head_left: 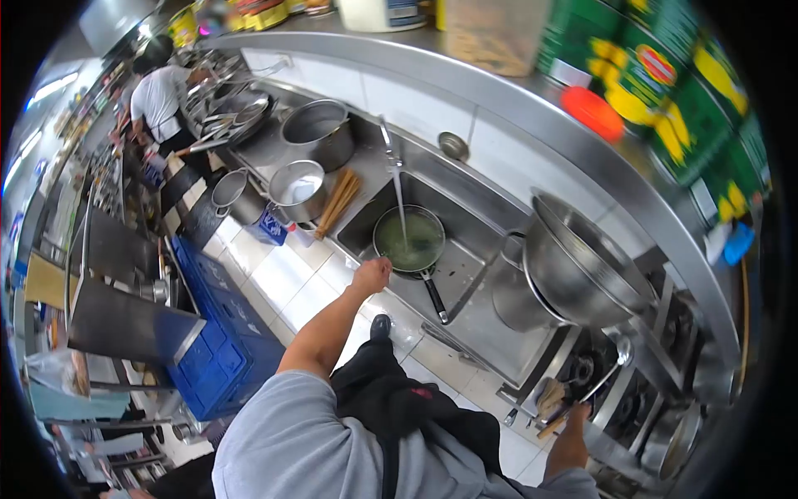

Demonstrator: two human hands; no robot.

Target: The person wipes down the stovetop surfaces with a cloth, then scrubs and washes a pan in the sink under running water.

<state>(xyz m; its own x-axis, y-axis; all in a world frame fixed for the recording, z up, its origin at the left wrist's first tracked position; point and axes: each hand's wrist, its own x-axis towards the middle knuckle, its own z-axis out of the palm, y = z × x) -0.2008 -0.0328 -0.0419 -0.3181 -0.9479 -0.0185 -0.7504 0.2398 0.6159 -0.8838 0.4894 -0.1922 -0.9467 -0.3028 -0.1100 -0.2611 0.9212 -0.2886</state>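
Note:
My left hand (372,274) is closed at the front edge of the sink (459,200), left of a pan. Whether anything is inside its fingers cannot be made out. The pan (420,218), with a black handle, sits in the basin holding greenish, cloudy water. Water runs into it from the tap (391,150). At lower right, my right hand (576,413) is closed around the handle of a long metal ladle (605,376), whose handle ends in wood. The ladle's bowl lies over the stove burners (586,366).
Large steel pots (532,283) and bowls (582,249) stand right of the sink. More pots (317,137) and wooden sticks (339,202) are on its left. Green cans (657,71) line the overhead shelf (399,48). Blue crates (224,341) stand behind; another person (158,100) works farther off.

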